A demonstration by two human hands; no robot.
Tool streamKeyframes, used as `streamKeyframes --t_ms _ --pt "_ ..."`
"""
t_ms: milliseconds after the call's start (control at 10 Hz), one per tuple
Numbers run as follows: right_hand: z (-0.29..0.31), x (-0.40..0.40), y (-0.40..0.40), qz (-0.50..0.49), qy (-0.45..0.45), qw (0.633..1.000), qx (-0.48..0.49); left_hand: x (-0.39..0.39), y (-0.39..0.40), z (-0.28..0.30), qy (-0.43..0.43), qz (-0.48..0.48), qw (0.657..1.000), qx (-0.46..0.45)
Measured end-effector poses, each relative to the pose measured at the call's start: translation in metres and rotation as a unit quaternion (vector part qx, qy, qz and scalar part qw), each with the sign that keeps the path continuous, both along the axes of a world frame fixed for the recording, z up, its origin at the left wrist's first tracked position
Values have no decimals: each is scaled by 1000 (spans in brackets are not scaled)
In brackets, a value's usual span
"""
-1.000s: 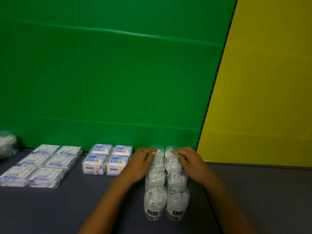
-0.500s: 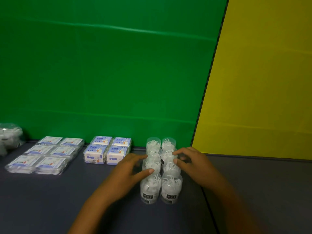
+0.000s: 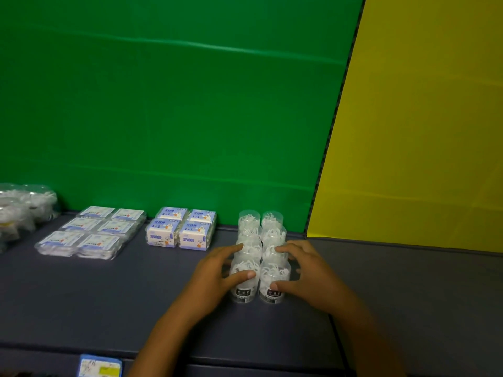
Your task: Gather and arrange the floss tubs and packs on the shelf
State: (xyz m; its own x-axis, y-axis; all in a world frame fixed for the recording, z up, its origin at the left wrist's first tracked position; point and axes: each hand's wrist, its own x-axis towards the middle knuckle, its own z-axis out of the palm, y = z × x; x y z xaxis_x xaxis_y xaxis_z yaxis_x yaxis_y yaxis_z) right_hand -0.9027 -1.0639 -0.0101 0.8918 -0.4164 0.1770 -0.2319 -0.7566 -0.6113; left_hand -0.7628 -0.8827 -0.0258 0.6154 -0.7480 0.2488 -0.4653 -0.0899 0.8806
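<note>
Several clear floss tubs (image 3: 260,235) stand in two tight columns on the dark shelf (image 3: 109,295), running back to the green wall. My left hand (image 3: 217,273) cups the left side of the front tubs, thumb across the nearest left tub (image 3: 242,288). My right hand (image 3: 304,273) presses the right side, thumb on the nearest right tub (image 3: 272,292). Blue-and-white floss packs (image 3: 181,232) sit in a square block to the left. Flat clear packs (image 3: 89,231) lie in two columns further left.
Bagged floss tubs (image 3: 21,208) pile up at the far left edge. A blue-edged label (image 3: 99,367) is on the shelf's front edge. A yellow panel (image 3: 422,131) rises at the right, above a grey shelf section (image 3: 422,295).
Both hands slid from the rear tubs toward me along the columns and now bracket the front tubs. The camera view shifted, so everything sits further right and lower.
</note>
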Motion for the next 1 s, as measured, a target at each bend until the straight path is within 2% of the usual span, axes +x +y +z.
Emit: streamKeyframes --t_ms 100,300,600,1000 --pt "-1 -3 1 0 0 1000 2 -2 3 -3 26 -4 999 -30" --pt "-2 -6 4 -18 -13 1000 1 -1 8 -17 -21 16 999 -19" --pt "1 -3 5 -20 15 1000 -13 5 7 -22 -37 8 999 -19" --pt "11 8 36 -92 -59 992 -59 31 42 9 -149 -37 984 93"
